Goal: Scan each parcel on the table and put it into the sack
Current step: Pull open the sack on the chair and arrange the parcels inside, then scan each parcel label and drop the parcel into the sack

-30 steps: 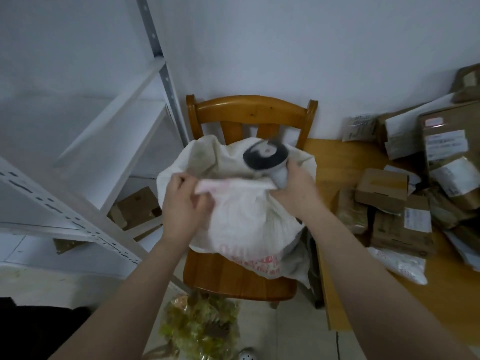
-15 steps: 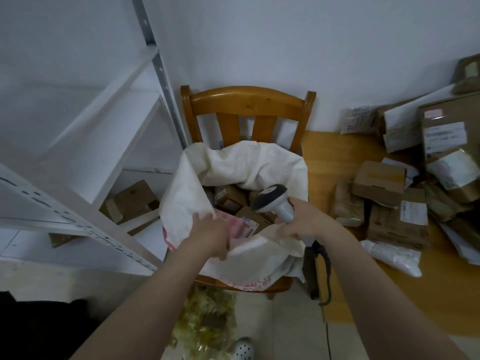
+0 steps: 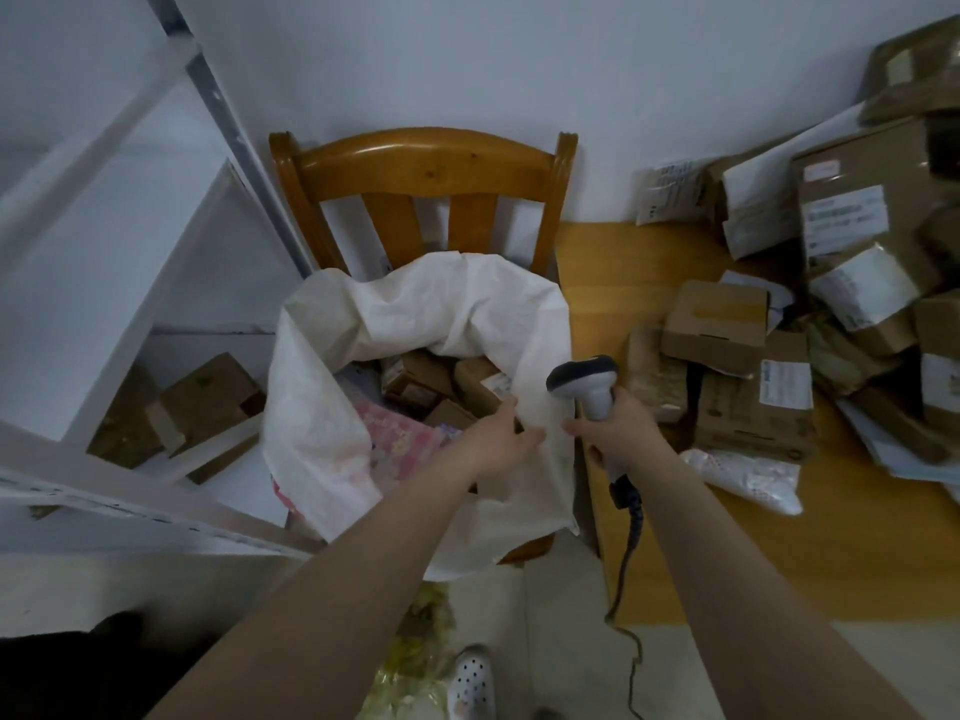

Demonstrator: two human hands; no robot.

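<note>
- One wooden table [image 3: 592, 283], on your right, piled with a dozen or so parcels [image 3: 717, 324]; exact count unclear.
- One wooden chair [image 3: 421, 163].
- One white sack [image 3: 426, 309] on its seat, mouth open, holding several boxes [image 3: 421, 371] and one pink packet [image 3: 400, 444].
- One barcode scanner [image 3: 587, 387], gripped by your right hand [image 3: 618, 433].
- Your left hand [image 3: 498, 439] is at the sack's near rim; I cannot tell whether it pinches the fabric.
- Since half a second ago, the scanner hand has moved off the sack toward the table.
</note>
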